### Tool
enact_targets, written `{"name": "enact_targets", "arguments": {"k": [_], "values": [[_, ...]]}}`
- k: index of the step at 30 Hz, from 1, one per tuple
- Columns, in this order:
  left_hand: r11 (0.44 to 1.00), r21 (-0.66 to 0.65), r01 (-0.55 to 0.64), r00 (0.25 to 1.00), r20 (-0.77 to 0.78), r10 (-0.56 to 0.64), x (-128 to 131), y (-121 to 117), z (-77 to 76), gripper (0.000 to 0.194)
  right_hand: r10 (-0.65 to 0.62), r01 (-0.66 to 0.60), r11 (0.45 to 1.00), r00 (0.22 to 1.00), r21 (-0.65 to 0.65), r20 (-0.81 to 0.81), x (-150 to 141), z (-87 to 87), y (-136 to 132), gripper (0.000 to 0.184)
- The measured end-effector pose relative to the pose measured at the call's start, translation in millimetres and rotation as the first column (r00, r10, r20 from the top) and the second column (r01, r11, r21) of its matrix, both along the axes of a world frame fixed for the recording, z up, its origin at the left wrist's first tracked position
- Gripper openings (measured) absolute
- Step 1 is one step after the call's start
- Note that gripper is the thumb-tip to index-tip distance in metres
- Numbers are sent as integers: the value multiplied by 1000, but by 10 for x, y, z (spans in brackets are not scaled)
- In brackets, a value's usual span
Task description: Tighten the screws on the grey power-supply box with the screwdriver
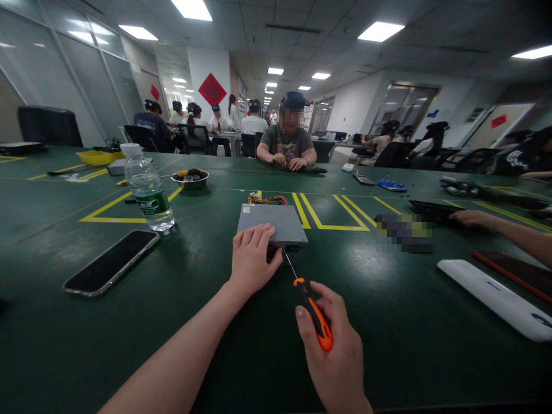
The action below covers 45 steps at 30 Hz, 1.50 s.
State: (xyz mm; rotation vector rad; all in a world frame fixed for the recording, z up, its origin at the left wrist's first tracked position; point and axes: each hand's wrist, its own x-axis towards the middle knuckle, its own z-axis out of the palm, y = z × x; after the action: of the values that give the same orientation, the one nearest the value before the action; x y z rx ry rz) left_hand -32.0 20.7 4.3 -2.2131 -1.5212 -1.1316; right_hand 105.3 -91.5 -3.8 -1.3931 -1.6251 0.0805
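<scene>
My left hand (253, 256) presses flat on the metal box (271, 221) at center; my right grips the screwdriver (317, 316), hands apart. Its shaft slants far-left to the box's near edge, hiding whether the tip is seated. The bottle's (149, 192) green label is unreadable.

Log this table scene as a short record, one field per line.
left hand: resting on the gray box, fingers on its top
right hand: holding the orange-black screwdriver
screwdriver tip: at the box's near edge
box's far edge: colored wires
left side: phone, bottle, metal bowl
across: person in a dark cap
surface: green table with yellow lines
</scene>
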Motion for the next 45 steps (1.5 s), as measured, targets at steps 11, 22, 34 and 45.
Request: {"name": "enact_targets", "arguments": {"k": [11, 22, 34, 45], "values": [[1000, 2, -5, 1000, -1, 5, 0, -2, 1, 33, 37, -56, 991, 987, 121, 159, 4, -14, 18, 23], [1000, -4, -4, 1000, -3, 4, -1, -1, -1, 34, -19, 19, 1000, 998, -8, 68, 35, -26, -2, 20], [1000, 0, -1, 1000, -3, 1, 3, 6, -8, 33, -90, 88, 990, 996, -114, -14, 51, -56, 0, 30], [1000, 10, -3, 1000, -14, 3, 1, 12, -11, 32, -45, 34, 996, 988, 79, 151, 50, -112, 28, 22]]}}
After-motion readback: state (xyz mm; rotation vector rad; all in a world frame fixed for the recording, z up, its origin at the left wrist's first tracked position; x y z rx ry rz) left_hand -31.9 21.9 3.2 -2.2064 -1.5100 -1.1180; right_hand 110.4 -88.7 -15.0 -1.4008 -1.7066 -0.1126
